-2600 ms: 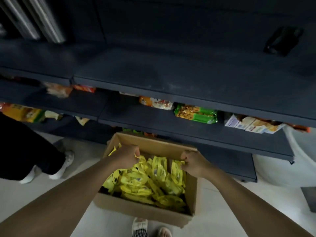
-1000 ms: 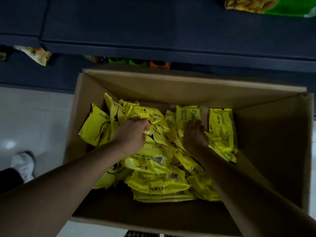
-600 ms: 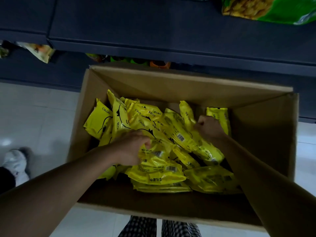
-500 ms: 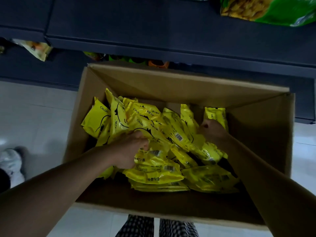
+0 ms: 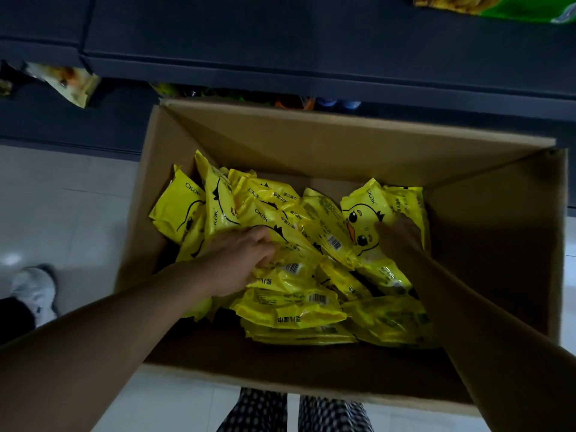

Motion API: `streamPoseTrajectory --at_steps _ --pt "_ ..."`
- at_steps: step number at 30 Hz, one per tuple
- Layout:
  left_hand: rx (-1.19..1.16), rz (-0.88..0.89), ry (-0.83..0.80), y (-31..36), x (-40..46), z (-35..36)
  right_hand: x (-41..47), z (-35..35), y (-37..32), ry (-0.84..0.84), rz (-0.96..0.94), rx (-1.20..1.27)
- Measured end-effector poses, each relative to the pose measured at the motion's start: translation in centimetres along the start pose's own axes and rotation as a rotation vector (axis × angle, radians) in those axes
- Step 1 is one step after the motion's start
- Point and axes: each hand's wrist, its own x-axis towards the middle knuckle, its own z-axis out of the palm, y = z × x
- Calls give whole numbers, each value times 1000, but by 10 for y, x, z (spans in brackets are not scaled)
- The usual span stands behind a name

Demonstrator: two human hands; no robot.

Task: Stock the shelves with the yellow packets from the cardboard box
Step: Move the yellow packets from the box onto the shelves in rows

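Both hands (left (image 5: 240, 260), right (image 5: 397, 235)) knuckles-up among yellow packets (image 5: 293, 307) in cardboard box (image 5: 311, 141).

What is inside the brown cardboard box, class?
The brown cardboard box holds a loose heap of yellow duck-print packets, with both hands reaching in. Lower packets and the box floor beneath them are covered.

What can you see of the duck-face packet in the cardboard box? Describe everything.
The duck-face packet is glossy yellow plastic, printed with a cartoon duck's black eyes, orange beak and the word "Ckak". It lies tilted at the right of the heap of yellow packets, face up, inside the cardboard box. The right hand rests on its right edge; neighbouring packets overlap its lower left.
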Motion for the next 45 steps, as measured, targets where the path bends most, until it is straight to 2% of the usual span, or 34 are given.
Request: streamPoseTrajectory --at_steps 3,8,12,17,20,24,27,33,38,45 --pt "-57 -40 17 -4 2 -2 -3 -3 -4 -23 2 -28" --pt "-536 -236 88 2 9 -24 -9 -11 1 -35 -8 -9" --pt "-698 -344 134 2 25 -32 -9 -14 7 -50 6 42" --pt "-596 -526 133 -3 37 -25 -3 -9 6 -63 66 13" --pt "-624 -503 175 3 36 -27 1 -6 5 -51 87 -23" --pt "-711 -443 36 18 27 -22 1 -5 5 -43 67 -43" --pt "-615 -531 16 18 31 -11 1 -4 6 -43 42 -37" --pt "-685 -621 78 24 39 -18 -7 -13 7 -67 -32 -2" --pt "-707 -613 207 37 13 -50 -33 -49 1 -86 -126 47" --pt "-590 -592 248 66 -36 -110 -86 -137 -11 -31 -258 93"
